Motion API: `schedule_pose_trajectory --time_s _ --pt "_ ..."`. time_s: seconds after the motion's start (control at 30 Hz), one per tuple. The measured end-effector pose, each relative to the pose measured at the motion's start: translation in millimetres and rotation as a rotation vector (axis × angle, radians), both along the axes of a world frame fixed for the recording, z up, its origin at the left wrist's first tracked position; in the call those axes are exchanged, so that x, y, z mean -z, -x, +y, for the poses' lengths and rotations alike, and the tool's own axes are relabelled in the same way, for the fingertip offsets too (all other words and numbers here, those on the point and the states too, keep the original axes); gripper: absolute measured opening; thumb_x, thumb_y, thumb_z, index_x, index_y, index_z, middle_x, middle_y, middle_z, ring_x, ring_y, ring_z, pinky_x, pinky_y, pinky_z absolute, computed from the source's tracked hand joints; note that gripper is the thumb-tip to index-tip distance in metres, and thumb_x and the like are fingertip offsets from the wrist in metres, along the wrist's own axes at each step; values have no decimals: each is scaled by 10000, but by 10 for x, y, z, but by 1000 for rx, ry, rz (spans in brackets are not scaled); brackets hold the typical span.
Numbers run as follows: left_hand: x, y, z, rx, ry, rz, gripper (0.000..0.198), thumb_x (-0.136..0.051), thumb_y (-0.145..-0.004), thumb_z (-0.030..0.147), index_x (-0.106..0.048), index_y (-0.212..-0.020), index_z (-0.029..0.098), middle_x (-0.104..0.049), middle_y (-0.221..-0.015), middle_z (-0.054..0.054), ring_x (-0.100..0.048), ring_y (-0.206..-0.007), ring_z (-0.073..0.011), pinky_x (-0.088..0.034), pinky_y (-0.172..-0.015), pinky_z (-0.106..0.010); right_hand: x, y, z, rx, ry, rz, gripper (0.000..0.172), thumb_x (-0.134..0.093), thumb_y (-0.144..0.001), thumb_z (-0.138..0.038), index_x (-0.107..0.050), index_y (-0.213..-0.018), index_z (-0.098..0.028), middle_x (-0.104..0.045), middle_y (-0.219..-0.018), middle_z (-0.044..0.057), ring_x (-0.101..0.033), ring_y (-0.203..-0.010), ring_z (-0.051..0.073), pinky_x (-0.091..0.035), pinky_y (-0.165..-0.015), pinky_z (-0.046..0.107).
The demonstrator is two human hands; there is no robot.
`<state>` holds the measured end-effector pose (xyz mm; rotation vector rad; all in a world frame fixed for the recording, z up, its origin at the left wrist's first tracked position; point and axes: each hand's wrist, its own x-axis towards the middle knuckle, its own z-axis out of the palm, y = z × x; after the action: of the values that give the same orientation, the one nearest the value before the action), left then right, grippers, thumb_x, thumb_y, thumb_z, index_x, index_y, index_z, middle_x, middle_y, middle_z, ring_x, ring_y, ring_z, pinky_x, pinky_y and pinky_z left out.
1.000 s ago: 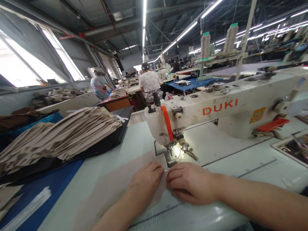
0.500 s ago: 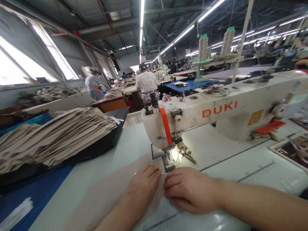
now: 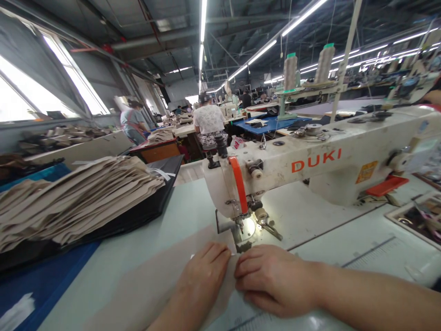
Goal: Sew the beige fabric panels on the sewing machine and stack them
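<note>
A light beige piece of fabric (image 3: pixel 148 280) lies flat on the pale sewing table, just in front of the sewing machine (image 3: pixel 275 158). My left hand (image 3: pixel 203 278) is closed, its curled fingertips pinching the fabric near its right edge. Close beside it, my right hand (image 3: pixel 270 278) has its fingers bent together on that same edge, the thumb tucked low. Both sets of fingertips are partly hidden. Beyond the hands, the needle and presser foot (image 3: pixel 242 225) stand over a lit, round metal plate (image 3: pixel 248 227); the fabric's far corner reaches close to them.
A thick stack of beige fabric pieces (image 3: pixel 103 193) rests on black material (image 3: pixel 151 209) at the left. Printed ruler marks (image 3: pixel 372 252) run along the table. A tray of small items (image 3: pixel 418 218) sits at right. Thread cones (image 3: pixel 290 72) stand behind the machine; people work farther back.
The view has shifted slightly, so the machine and hands sit a little lower in the picture. Both hands keep the same hold on the fabric, close to the needle.
</note>
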<state>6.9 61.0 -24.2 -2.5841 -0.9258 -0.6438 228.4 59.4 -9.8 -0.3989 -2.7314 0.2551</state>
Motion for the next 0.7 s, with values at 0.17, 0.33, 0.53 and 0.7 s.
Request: schedule_pose_trajectory --time_s 0.17,0.33,0.53,0.7 --pt "0 4 3 4 -26 1 349 -373 -899 -42 -664 -930 148 -719 -900 -55 -685 -824 -193 -612 -761 -315 -11 -16 0 -4 11 -6 173 -540 -915 -189 -701 -952 -137 -724 -954 67 -616 -934 203 -451 -904 293" --pt "16 -3 12 -3 -30 -7 375 -353 -899 -45 -670 -933 152 -722 -901 -52 -688 -826 -187 -615 -764 -310 -11 -13 -9 -4 28 13 175 -541 -908 -171 -703 -959 -129 -720 -942 72 -617 -921 200 -456 -891 290" --pt "11 -8 -5 -24 47 12 367 -374 -893 -20 -688 -953 160 -728 -924 -61 -689 -854 -190 -622 -792 -320 -11 -11 27 97 33 45 192 -527 -929 -170 -715 -941 -136 -711 -912 63 -607 -872 190 -456 -866 290" --pt "-10 -2 -87 -54 101 -25 304 -413 -942 100 -705 -1017 144 -739 -1016 -100 -704 -930 -214 -626 -853 -358 -7 15 99 339 16 -3 202 -540 -960 -221 -712 -1037 -150 -693 -926 66 -596 -901 214 -459 -849 326"
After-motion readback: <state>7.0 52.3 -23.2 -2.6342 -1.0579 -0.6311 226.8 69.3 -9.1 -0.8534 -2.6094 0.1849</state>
